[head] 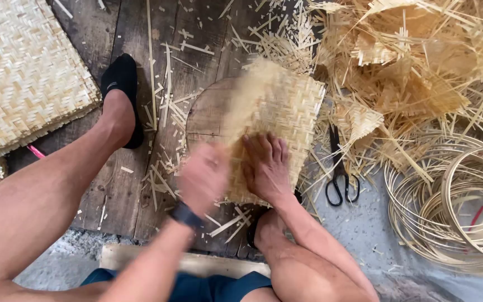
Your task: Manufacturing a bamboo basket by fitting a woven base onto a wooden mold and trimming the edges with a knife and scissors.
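Note:
A square woven bamboo mat (286,106) lies on a round wooden block (208,114) in the middle of the floor. My right hand (266,165) presses flat on the mat's near edge, fingers spread. My left hand (203,176), blurred by motion and wearing a dark wristband, is at the mat's near left corner; its hold on the mat is unclear. The mat's left side is also blurred.
A stack of woven mats (23,78) sits at the far left. Black scissors (341,173) lie right of the mat. Coiled bamboo hoops (454,207) are at right, loose strips and scraps (409,61) behind. My foot in a black sock (121,84) rests on the planks.

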